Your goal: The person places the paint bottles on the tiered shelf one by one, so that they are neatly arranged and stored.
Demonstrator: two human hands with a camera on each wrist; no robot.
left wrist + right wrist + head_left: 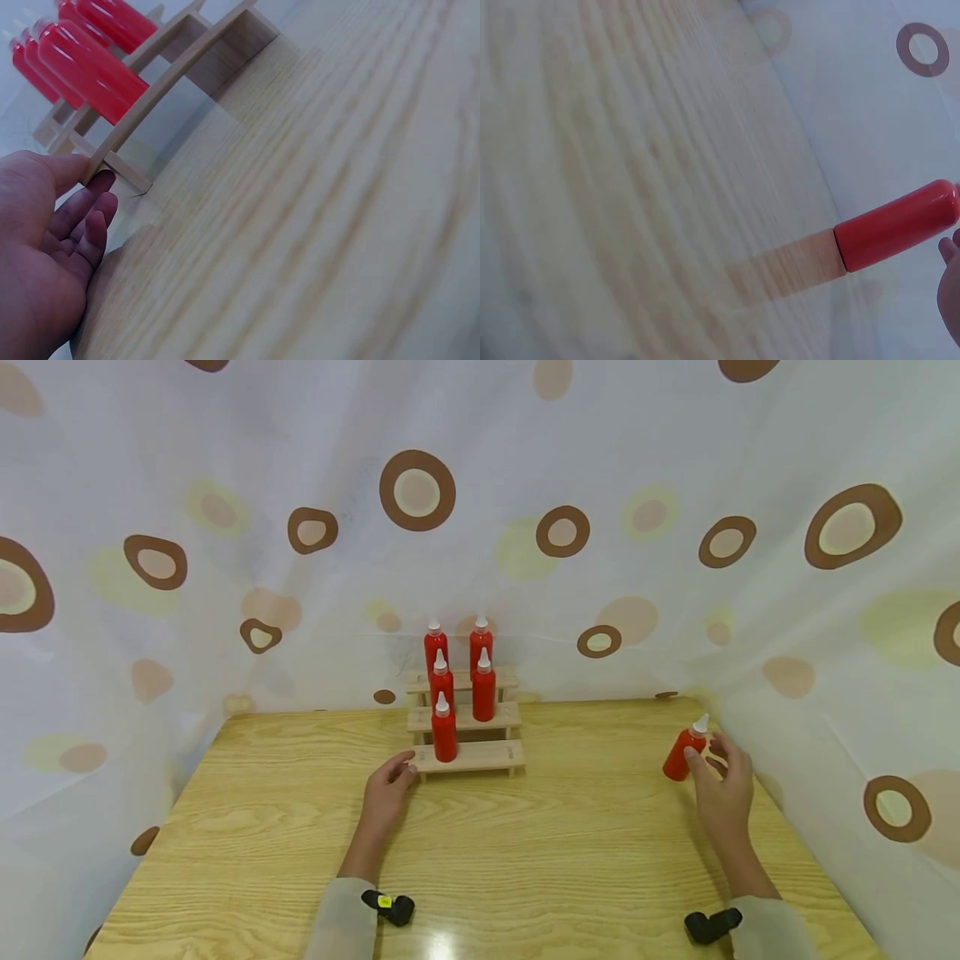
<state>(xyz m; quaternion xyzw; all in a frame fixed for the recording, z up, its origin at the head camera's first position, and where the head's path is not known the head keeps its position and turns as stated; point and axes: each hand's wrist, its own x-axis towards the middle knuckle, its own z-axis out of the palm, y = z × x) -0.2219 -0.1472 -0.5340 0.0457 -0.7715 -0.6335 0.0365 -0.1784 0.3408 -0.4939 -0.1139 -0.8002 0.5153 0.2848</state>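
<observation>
A small three-step wooden rack (491, 756) stands toward the back of the table and bears several red squeeze bottles (445, 739) with white pointed caps. My left hand (387, 785) pinches the left end of the lowest step, thumb on top and fingertips beneath, as the left wrist view shows. Far to the right, another red squeeze bottle (677, 760) stands on the table. Beside it is my right hand (726, 789), thumb overlapping the bottle's upper side and the other fingers loosely bent to its right. In the right wrist view, fingers (946, 250) show a gap from the bottle.
The wooden table (570, 852) is bounded at the back and sides by a white sheet (480, 585) with brown ring patterns. On the rack, the bottles stand mostly on the left, with bare wood on the lowest step's right.
</observation>
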